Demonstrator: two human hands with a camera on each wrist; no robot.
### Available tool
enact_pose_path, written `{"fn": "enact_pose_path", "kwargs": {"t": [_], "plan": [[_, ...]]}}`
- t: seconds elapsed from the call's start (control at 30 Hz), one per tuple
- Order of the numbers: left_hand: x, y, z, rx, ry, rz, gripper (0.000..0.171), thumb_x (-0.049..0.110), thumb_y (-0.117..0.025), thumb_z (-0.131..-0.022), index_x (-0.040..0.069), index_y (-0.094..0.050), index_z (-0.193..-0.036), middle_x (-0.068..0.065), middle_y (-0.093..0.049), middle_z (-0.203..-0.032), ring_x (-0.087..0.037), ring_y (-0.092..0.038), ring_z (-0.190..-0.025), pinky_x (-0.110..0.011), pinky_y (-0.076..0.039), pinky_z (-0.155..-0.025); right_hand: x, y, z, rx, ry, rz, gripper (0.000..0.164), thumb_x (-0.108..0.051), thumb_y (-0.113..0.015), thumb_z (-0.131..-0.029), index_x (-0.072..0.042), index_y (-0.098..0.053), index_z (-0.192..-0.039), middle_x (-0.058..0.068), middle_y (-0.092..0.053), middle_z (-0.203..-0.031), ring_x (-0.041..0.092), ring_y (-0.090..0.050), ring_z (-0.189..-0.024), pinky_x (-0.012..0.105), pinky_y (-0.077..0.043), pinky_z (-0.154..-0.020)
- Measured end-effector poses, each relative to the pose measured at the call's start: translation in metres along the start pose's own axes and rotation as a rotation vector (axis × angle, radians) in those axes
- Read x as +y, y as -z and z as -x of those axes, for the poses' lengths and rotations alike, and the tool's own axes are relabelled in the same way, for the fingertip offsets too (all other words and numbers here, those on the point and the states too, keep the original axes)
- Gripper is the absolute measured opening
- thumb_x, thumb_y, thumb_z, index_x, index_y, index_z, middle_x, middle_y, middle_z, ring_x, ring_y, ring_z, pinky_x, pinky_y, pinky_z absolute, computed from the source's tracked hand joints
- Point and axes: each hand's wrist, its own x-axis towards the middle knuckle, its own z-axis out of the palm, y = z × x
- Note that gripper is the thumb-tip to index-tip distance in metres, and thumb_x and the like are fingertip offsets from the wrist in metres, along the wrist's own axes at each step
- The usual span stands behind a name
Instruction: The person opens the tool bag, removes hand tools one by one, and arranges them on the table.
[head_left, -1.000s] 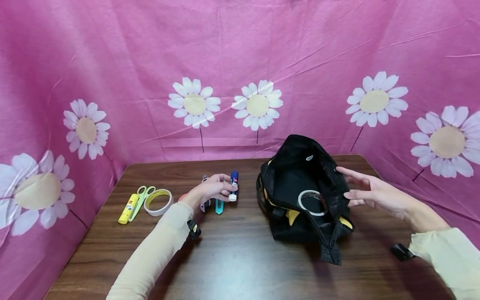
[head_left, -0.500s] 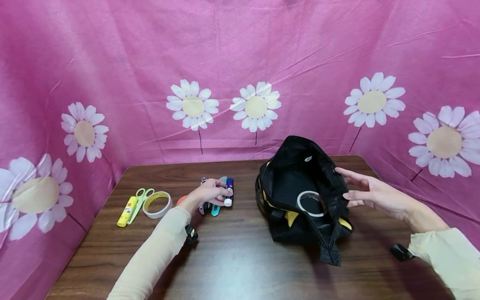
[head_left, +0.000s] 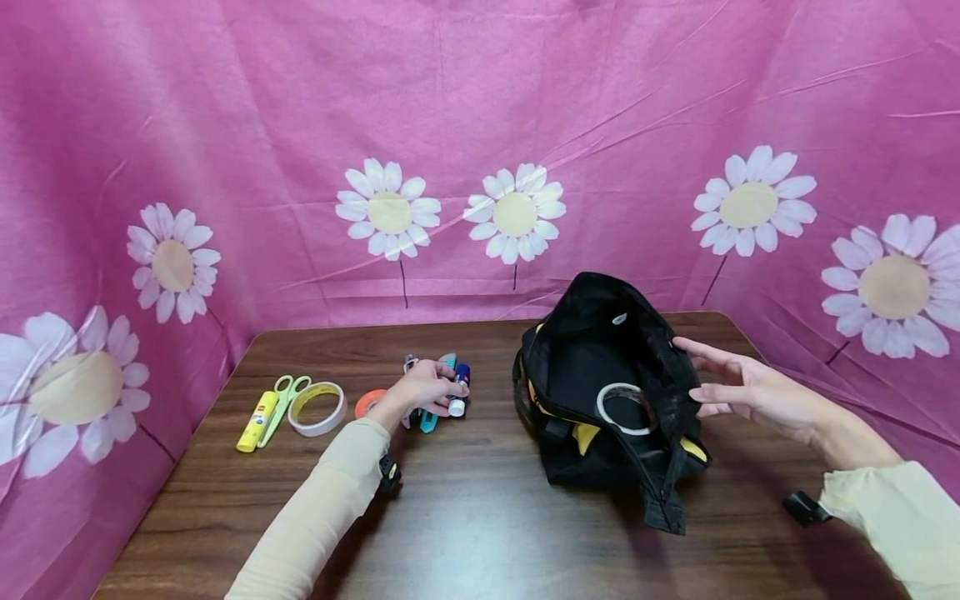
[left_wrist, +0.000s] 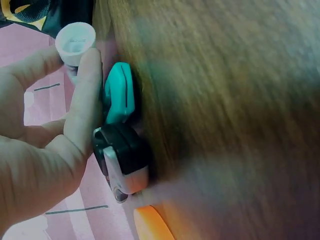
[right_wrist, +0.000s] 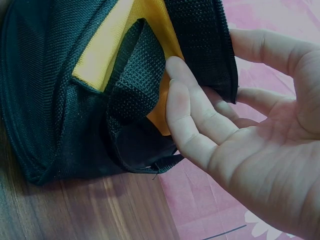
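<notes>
My left hand (head_left: 427, 385) pinches a blue glue stick (head_left: 461, 382) with a white cap (left_wrist: 75, 45) between thumb and fingers, low over the table. Whether the stick touches the table I cannot tell. Beside it lies a teal box cutter (left_wrist: 119, 95), partly hidden by the hand in the head view. A black and silver object (left_wrist: 122, 162) of unclear kind sits close to the cutter. On the right, a black bag (head_left: 573, 458) with yellow patches stands open. My right hand (head_left: 757, 392) holds its right rim, with fingers on both sides of the fabric (right_wrist: 207, 50).
A white tape roll (head_left: 636, 432) lies inside the bag. Left of my left hand are an orange roll (head_left: 363, 406), a tape roll with a yellow inside (head_left: 318, 429), green scissors (head_left: 274, 422) and a yellow tube (head_left: 257, 422). Behind the wooden table (head_left: 480, 517) hangs a pink flowered cloth (head_left: 450, 100).
My left hand has shifted the glue stick slightly left and nearer to me, closer to the box cutter. More of the orange roll shows. The right hand has stayed on the bag's rim.
</notes>
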Motion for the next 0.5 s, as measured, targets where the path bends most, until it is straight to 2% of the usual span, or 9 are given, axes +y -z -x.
{"fn": "enact_pose_path", "kwargs": {"t": [0.2,0.5], "plan": [[0.0005,0.0012,0.0013,0.001,-0.003,0.012,0.053,0.007,-0.073,-0.093,-0.009,-0.050,-0.138,-0.018,-0.069,-0.104,-0.024,-0.067,-0.080,-0.036,-0.063,-0.073,0.0017,0.0013,0.0001,-0.011,0.021,-0.010,0.070,0.004,-0.046,-0.104,-0.011,-0.014,-0.163,0.013,-0.040,-0.142,0.030,-0.066,-0.114,0.037,-0.057,-0.094],[-0.0023,0.0055,0.0010,-0.030,0.008,0.058,0.052,0.004,-0.069,-0.095,-0.008,-0.047,-0.140,-0.019,-0.068,-0.112,-0.022,-0.065,-0.079,-0.036,-0.063,-0.075,0.0031,0.0009,-0.0012,-0.021,0.039,-0.027,0.070,0.006,-0.046,-0.103,-0.009,-0.013,-0.163,0.013,-0.042,-0.142,0.025,-0.065,-0.116,0.040,-0.057,-0.093]]}}
